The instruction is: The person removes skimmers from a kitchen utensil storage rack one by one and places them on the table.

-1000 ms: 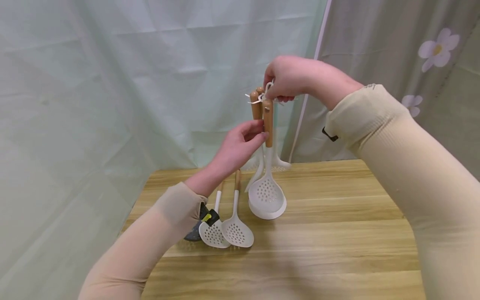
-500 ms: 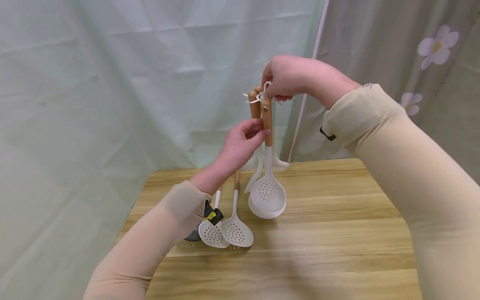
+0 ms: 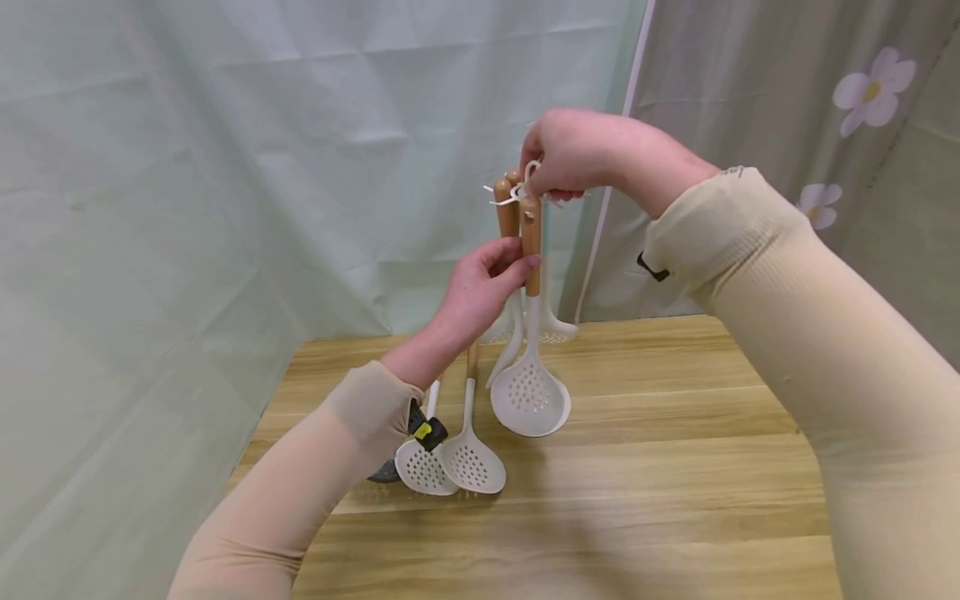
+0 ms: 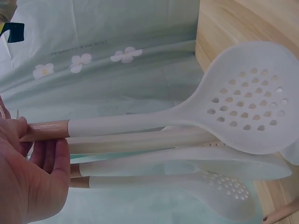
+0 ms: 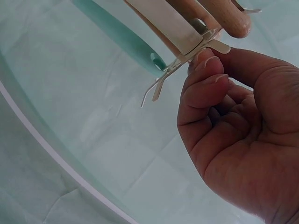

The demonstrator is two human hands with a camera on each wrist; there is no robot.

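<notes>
A: Head view, quick: what's the right hand (image 3: 581, 154) got?

B: Its fingers (image 5: 205, 77) pinch the white tie (image 3: 525, 185) that binds the tops of a bunch of utensils (image 3: 525, 275), wooden handles up, white heads hanging below the fingers above the desk (image 3: 675, 467).

A: Left hand (image 3: 480, 292)?

B: Lower down, fingers (image 4: 51, 161) curled round the wooden handles, thumb on the front one. Left wrist view shows the slotted skimmer (image 4: 247, 105) head sticking out past the fingers, other white heads stacked behind it.

A: Is the bunch touching the desk?

B: Can't tell; the front skimmer head hangs right at the desk surface.

A: Anything else?

B: Two loose skimmers (image 3: 450, 462) lie flat on the desk, below the left wrist, heads side by side. Green curtain (image 3: 225, 167) behind, flowered one (image 3: 825, 125) beyond the right hand.
</notes>
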